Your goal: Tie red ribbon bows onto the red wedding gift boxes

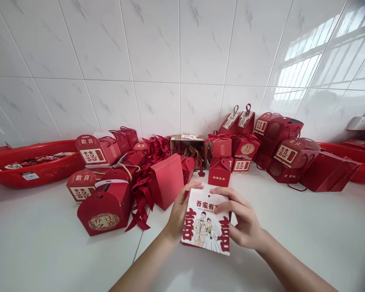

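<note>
Between my two hands is a wedding gift box (205,227), with a white front that shows a drawn couple and red characters. A small hole is punched near its top edge. My left hand (179,215) is closed round its left side, the thumb and fingers at the upper edge. On the right side, my right hand (241,217) grips it, with fingers reaching over the front and top. The back of the box is hidden. Just beyond my left hand stands a plain red box (168,181) with a slanted face.
Red ribbons (142,198) lie heaped left of centre, near a large red box (105,211). An open cardboard box (188,138) holds ribbon loops by the wall. Stacked red boxes (296,152) stand right. Red basins (51,172) sit at both sides.
</note>
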Action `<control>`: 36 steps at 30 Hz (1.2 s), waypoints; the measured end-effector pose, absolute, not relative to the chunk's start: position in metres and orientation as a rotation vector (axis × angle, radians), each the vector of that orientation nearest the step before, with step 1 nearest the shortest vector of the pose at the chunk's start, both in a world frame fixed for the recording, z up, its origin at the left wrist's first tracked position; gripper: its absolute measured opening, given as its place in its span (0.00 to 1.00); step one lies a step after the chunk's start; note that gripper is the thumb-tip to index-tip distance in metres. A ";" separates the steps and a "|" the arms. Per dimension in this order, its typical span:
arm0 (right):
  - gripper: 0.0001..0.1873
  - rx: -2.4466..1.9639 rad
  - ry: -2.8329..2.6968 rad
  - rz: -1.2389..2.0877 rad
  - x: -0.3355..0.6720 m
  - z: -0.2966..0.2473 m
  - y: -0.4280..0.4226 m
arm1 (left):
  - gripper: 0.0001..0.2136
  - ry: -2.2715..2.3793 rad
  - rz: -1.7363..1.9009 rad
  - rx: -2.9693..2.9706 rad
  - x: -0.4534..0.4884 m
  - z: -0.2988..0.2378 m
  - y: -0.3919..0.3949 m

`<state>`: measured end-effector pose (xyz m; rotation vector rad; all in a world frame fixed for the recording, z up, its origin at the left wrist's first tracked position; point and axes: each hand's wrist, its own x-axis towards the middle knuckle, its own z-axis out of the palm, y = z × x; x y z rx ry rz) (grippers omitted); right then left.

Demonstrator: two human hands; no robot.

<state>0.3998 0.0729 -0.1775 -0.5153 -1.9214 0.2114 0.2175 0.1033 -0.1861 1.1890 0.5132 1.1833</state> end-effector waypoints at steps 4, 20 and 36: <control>0.15 -0.517 -1.916 0.357 0.407 -0.184 0.075 | 0.26 0.366 1.131 1.125 0.218 -0.180 0.099; 0.06 -0.825 -1.355 0.555 0.376 -0.194 0.069 | 0.15 0.700 1.284 1.481 0.217 -0.179 0.095; 0.14 -1.257 -1.564 0.550 0.383 -0.246 0.176 | 0.11 0.767 1.180 1.454 0.217 -0.171 0.094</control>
